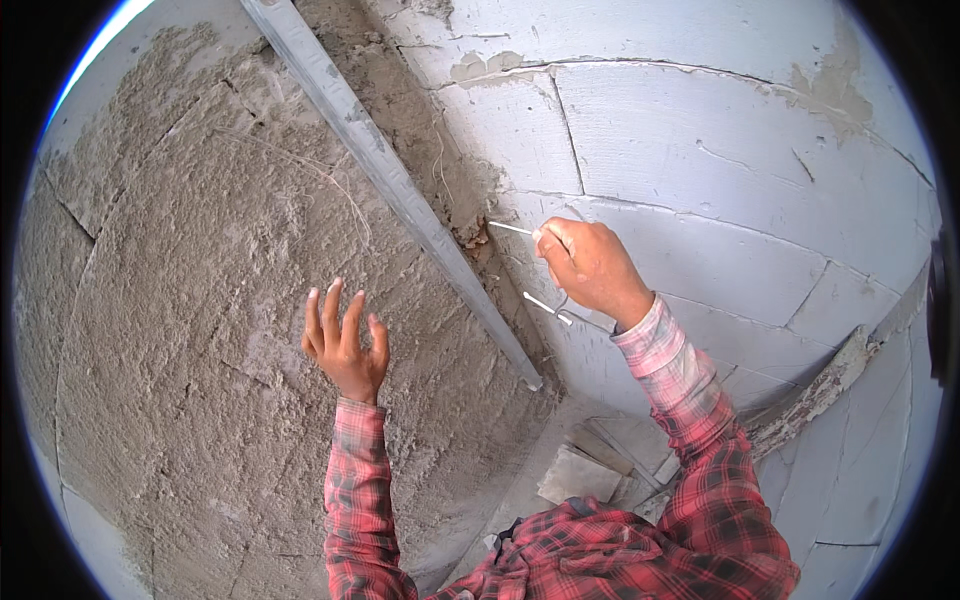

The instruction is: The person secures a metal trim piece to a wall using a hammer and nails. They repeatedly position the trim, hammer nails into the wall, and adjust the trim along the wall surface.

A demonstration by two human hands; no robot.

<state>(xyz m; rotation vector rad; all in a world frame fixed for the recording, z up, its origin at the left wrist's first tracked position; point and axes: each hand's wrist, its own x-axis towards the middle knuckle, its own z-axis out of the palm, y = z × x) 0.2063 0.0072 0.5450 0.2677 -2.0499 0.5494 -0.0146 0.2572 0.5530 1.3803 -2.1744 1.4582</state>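
My right hand (pixel 595 270) is closed with a thin white rod (pixel 512 228) sticking out of its fingers toward the wall corner. Just below that hand is a short white bar (pixel 547 308), with a thin bent grey wire beside it; whether these join the rod I cannot tell. My left hand (pixel 345 340) is open, fingers spread and holding nothing, in front of the rough, mortar-coated wall (pixel 200 300). Between my hands a long grey metal straightedge (pixel 400 190) slants along the corner, its lower end near the floor.
On the right stands a pale block wall (pixel 700 150) with dark joints. Several flat slabs (pixel 580 475) lie on the floor in the corner below. A mortar-crusted ledge or board (pixel 820 390) runs along the right side. Brown crumbly bits (pixel 474 235) sit in the corner seam.
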